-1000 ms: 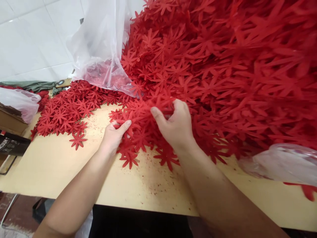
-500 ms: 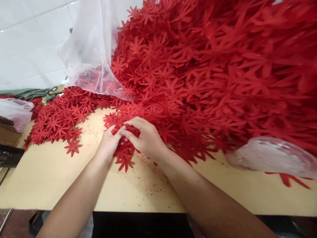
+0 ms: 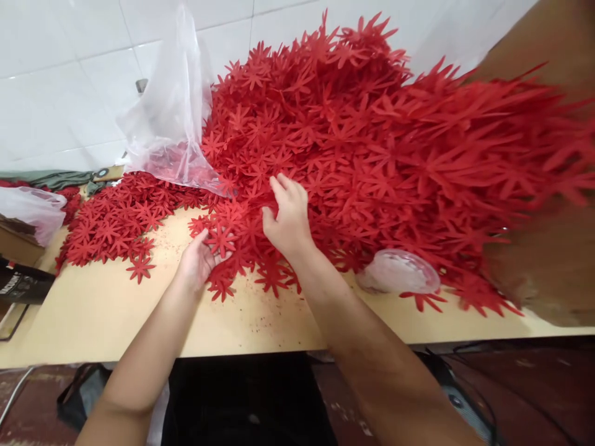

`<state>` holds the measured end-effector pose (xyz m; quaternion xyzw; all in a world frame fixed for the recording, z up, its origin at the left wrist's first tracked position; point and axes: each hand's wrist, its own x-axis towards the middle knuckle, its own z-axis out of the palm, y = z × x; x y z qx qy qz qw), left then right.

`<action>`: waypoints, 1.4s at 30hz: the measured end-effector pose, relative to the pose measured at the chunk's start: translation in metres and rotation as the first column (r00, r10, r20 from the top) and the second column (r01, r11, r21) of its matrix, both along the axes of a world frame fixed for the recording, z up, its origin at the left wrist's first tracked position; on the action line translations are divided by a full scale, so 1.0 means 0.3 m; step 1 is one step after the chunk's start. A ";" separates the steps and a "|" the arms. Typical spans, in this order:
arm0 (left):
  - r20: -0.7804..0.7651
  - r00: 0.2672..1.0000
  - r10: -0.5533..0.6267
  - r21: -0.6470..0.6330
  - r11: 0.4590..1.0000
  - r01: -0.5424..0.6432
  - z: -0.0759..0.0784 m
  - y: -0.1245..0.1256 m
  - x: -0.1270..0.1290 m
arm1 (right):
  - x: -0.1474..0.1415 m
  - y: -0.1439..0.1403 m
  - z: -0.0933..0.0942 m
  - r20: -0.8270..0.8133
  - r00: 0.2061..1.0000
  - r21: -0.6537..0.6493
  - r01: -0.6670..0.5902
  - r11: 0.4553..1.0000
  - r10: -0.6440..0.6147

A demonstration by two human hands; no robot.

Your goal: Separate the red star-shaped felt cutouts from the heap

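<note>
At the near side, below the table (image 3: 93, 328), reddish-brown floor (image 3: 534, 384) shows on both the left and the right. Dark red crumbs (image 3: 260, 322) are scattered on the pale tabletop near its middle. At the far right a brown panel (image 3: 534, 266) stands on the table, and to the left of it lies a rounded, see-through plastic item (image 3: 404, 272) with red petals beside it. The left hand (image 3: 198, 260) is turned palm up just above the tabletop, its fingers partly hidden by a red flower-shaped piece (image 3: 220, 243) that lies over them; whether they pinch it I cannot tell. Slightly farther and to the right, the right hand (image 3: 289, 220) is over the near left part of a large pile of the same red pieces (image 3: 372, 161), thumb and fingers spread apart, with red petals visible beyond the gap. A lower red heap (image 3: 111, 226) spreads to the left, one piece lying at its near edge. Farther back, a translucent plastic bag (image 3: 171, 130) stands between heap and pile, a green cloth (image 3: 56, 179) lies at far left, and white wall tiles (image 3: 56, 99) rise behind.
</note>
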<state>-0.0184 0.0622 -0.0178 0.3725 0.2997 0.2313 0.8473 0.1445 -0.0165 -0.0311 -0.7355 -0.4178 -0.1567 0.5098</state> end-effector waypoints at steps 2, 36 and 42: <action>0.029 1.000 -0.007 -0.071 0.997 0.010 0.010 -0.016 -0.007 | -0.029 -0.031 0.032 0.042 0.996 -0.027 -0.077 0.997 0.078; -0.021 0.994 0.110 0.281 0.954 -0.100 -0.010 0.012 -0.223 | -0.347 0.027 0.069 -0.715 0.600 0.246 -0.264 0.933 0.358; -0.035 0.992 0.121 0.232 0.966 -0.110 -0.032 0.049 -0.253 | -0.369 0.051 0.037 -0.738 0.500 0.284 -0.378 0.881 0.453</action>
